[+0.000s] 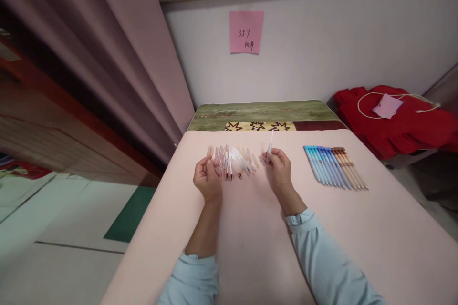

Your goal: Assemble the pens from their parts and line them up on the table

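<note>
My left hand (207, 178) is closed in a pinch at the left side of a loose group of pens (229, 162). A slim pinkish pen seems to be between its thumb and fingers, mostly hidden by them. The group lies in pale pink, white, clear and peach tones, some with dark tips toward me, spread unevenly. To the right of the group, my right hand (281, 167) grips a whitish pen (270, 140), which points up and away from me. Further right, a neat row of pens (332, 167) lies side by side, running from turquoise through blue to brown.
A pale pink cloth (257, 233) covers the table, leaving a green patterned strip (257, 111) at its far end. A pink note (246, 32) hangs on the wall. Red fabric (400, 128) with a cord sits at right; a mauve curtain (136, 47) hangs at left.
</note>
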Tool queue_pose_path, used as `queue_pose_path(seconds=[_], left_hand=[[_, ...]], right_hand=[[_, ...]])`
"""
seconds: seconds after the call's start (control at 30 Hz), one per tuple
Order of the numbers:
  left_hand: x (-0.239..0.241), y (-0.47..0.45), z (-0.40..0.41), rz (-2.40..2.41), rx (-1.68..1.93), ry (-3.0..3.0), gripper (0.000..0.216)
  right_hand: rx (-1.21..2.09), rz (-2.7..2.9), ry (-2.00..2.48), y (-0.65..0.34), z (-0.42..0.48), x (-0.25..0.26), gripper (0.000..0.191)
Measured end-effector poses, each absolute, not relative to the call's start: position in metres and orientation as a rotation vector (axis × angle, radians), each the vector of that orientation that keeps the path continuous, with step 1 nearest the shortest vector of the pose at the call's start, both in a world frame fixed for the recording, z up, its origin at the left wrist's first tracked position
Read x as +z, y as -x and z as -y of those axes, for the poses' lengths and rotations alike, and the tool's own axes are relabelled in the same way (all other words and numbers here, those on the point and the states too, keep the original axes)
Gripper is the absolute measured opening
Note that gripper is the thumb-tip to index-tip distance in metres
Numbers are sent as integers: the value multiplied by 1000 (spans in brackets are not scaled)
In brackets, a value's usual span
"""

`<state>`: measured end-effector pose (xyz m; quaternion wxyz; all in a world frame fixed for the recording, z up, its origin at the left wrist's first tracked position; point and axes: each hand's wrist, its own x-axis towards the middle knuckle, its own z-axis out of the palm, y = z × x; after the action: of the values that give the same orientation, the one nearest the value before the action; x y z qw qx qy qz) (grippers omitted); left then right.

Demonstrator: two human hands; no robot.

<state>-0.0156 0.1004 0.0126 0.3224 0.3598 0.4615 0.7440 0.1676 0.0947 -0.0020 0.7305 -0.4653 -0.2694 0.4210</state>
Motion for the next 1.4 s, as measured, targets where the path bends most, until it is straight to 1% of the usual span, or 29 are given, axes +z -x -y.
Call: queue_pose_path(seconds=[0.2,0.43,0.5,0.57,0.67,0.73,0.8,0.87,0.93,1.0,1.23,1.4], left_hand=[[20,28,-102,-1224,2004,-902,22],[19,62,-115,-1409,2130,-750,16],[14,64,-116,-1490,2075,-769,17],[9,63,-115,-1612,1965,-915,17],[5,56,-111,-1768,1733,-1432,13],[5,50,-107,-1812,1559,-1807,15],[6,44,-105,-1851,1400,-2059,18],[6,38,-102,-1889,1271,-2194,16],[5,32,-100,-1900,1178,-2252,10],[3,27,-98,-1883,1112,-2277,9],[2,20,-95,-1703,1087,-2324,9],[2,24,-99,-1829,1273,-2210,10]], right_hand=[[924,580,1051,-168,-96,-2,10],[930,629,1102,-167,-95,-2,11],[935,618,1097,-167,-95,-2,12],[943,604,1089,-167,-95,-3,13],[948,605,1091,-167,-96,-3,13],[946,610,1093,-167,-97,-3,13],[947,613,1092,-167,-97,-4,12],[953,617,1094,-167,-97,-4,12],[959,619,1094,-166,-96,-4,12],[960,623,1097,-166,-96,-4,12],[940,651,1104,-166,-96,-5,13],[946,652,1093,-166,-97,-9,13]])
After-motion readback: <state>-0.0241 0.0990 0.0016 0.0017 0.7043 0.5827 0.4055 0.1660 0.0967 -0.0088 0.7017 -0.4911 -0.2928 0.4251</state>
